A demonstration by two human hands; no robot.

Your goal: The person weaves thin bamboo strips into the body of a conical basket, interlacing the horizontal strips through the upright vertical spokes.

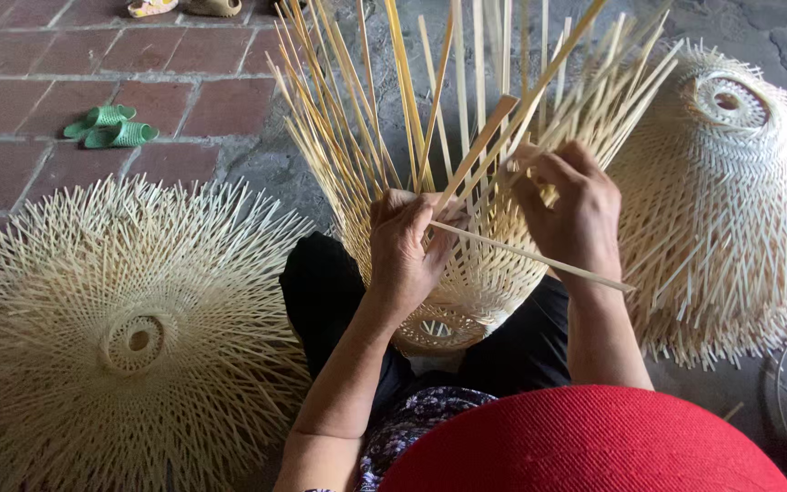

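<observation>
— Two hands, both on the same piece: what exactly do they hold?

— An unfinished bamboo basket [466,273] sits between the person's knees, narrow woven base toward the lap, loose bamboo strips [393,109] fanning up and away. The left hand [404,251] is closed around the woven wall, thumb pressing a flat strip against it. The right hand [571,205] is closed too, fingers pinched on a bundle of upright strips at the basket's right edge.

— And the long thin piece crossing in front?

— One single strip [539,260] runs slantwise from beside the left hand, under the right hand, and sticks out past the wrist. I cannot tell which hand, if either, grips it.

— What lies around?

— On the left, a finished woven shade [129,337] rests flat on the ground, ragged strip ends all round its rim. On the right, a second woven shade [730,182] leans close beside the right forearm. A pair of green sandals [109,127] sits well apart on the red brick floor [29,82]. A red hat brim [585,442] fills the bottom edge.
</observation>
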